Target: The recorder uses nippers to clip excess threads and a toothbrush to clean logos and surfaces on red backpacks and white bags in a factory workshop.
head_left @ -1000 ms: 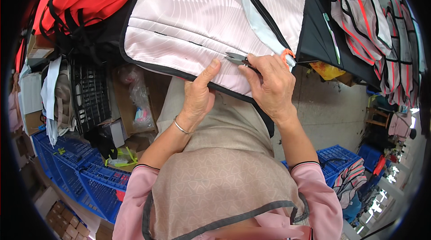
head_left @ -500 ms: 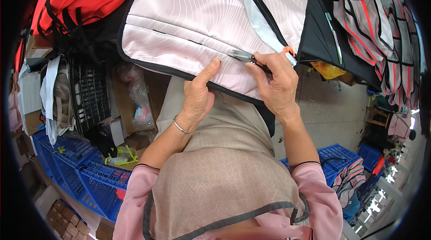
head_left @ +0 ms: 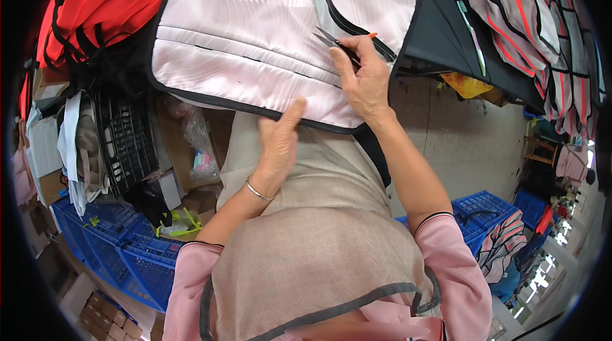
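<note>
Across the work surface in front of me lies a pale pink, white-patterned fabric panel (head_left: pixel 255 29) with black edge binding, a horizontal seam and a black zipper (head_left: pixel 347 25) at its right. Thread snips (head_left: pixel 328 40) are in my right hand (head_left: pixel 368 83), blades pointing up and left just above the panel. A bit of orange shows by that hand's fingers. My left hand (head_left: pixel 280 140) grips the panel's lower bound edge, thumb on top and fingers underneath, mostly hidden.
A red bag (head_left: pixel 111 6) with black straps sits at the far left. On the right, a toothbrush (head_left: pixel 472 38) lies on black fabric beside grey pieces with red stripes (head_left: pixel 519 22). Blue plastic crates (head_left: pixel 143 255) stand low at the left, near a black basket (head_left: pixel 124 140).
The panel has shifted left and slightly down. My right hand has moved up and left, lifting the snips from the seam toward the zipper. My left hand has slid slightly lower.
</note>
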### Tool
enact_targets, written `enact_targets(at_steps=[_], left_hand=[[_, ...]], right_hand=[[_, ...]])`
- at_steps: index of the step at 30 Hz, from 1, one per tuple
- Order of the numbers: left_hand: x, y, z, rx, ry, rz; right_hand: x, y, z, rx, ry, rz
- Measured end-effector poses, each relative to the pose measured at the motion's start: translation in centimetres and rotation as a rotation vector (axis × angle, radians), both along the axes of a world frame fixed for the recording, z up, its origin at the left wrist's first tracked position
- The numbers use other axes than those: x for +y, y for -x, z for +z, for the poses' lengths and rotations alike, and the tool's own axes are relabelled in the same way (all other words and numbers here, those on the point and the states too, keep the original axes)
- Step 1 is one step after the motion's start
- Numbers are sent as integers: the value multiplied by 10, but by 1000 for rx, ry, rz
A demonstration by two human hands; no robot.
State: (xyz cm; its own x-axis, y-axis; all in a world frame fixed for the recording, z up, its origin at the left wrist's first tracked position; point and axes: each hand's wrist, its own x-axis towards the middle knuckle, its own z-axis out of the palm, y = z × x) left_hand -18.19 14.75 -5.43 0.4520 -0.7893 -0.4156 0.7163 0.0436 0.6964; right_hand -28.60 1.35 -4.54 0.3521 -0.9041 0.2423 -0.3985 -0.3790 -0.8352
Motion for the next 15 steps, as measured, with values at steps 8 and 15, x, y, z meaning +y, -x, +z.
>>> enact_targets(at_steps=[8, 15], left_hand=[[-13, 16, -18, 111, -172, -161], [-13, 16, 2, 111, 8, -128]], right_hand=[[1, 1, 9, -358, -302, 108], [30, 60, 60, 121, 216, 124]])
